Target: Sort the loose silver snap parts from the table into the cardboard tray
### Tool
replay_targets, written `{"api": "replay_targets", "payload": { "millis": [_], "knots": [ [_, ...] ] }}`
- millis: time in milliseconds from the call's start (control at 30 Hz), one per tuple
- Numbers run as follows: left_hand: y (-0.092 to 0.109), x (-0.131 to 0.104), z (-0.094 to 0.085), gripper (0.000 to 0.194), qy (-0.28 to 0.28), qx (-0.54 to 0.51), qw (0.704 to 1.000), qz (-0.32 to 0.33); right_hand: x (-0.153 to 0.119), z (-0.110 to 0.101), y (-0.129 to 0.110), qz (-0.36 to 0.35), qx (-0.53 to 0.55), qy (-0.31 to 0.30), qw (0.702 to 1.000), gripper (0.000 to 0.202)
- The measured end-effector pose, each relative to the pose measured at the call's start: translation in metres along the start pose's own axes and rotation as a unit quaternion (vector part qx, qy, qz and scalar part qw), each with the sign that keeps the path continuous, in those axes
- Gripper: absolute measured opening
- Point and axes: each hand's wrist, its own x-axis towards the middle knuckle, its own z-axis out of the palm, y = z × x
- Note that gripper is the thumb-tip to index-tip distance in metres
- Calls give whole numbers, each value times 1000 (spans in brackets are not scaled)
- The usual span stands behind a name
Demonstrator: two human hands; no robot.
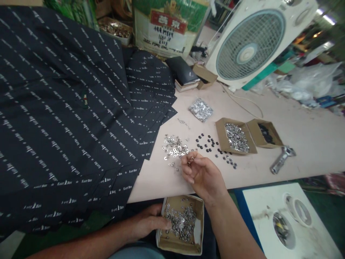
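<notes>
My left hand [155, 221] grips the left wall of a small cardboard box [199, 208], its thumb hooked over the edge. Small silver snap fasteners [184, 223] lie heaped inside that box, which is held below the table's front edge. Above the table edge, my right hand [203, 172] is turned palm up with the fingers curled. Between its fingertips is at least one small metal snap fastener [191, 160]. Just beyond those fingers, a loose pile of silver snap pieces [175, 145] is spread on the table. Black round snap caps [207, 142] lie scattered to its right.
Dark printed fabric [67, 108] covers the left side. Cardboard boxes of silver pieces [237, 138] and black pieces [265, 133] stand right, near a metal tool [281, 160]. Behind are a bag of silver pieces [201, 109], a black notebook [182, 70] and a box fan [250, 46].
</notes>
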Motion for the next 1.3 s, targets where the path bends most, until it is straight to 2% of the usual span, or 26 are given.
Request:
{"api": "replay_targets", "payload": {
  "millis": [67,133,267,333,400,467,533,633,733,900,967,1067,1200,1300],
  "knots": [
    [1,0,0,53,-2,0,1000,1,3,5,1,2,-26,12,1000,12],
    [1,-1,1,54,1,3,1000,0,7,10,2,-5,-104,34,994,11],
    [3,-1,2,56,5,7,1000,-1,13,17,1,-9,-223,42,974,13],
    [4,-1,2,56,3,9,1000,0,16,18,1,-37,-287,41,956,18],
    [4,-1,1,56,8,14,1000,-5,18,17,2,-93,-414,46,904,16],
    [3,-1,0,56,12,15,1000,-8,20,15,6,-145,-541,41,827,11],
    [2,-1,-1,56,9,12,1000,-6,23,14,10,-177,-615,36,767,16],
    [2,-1,-2,54,4,13,1000,-1,26,13,13,-184,-657,45,729,18],
    [3,-1,-2,55,6,14,1000,-3,26,14,10,-171,-676,57,715,16],
    [2,-1,-4,55,14,20,1000,-4,13,15,3,-137,-681,51,717,15],
    [1,-1,-4,54,13,20,1000,-6,9,15,2,-123,-695,45,707,17],
    [0,-1,-3,53,7,9,1000,-7,7,15,3,-136,-712,69,685,15],
    [1,-1,-1,53,5,7,1000,1,11,16,3,-138,-707,101,686,12],
    [0,-2,-2,53,9,13,1000,3,17,16,3,-172,-705,110,679,14]
  ]
}}
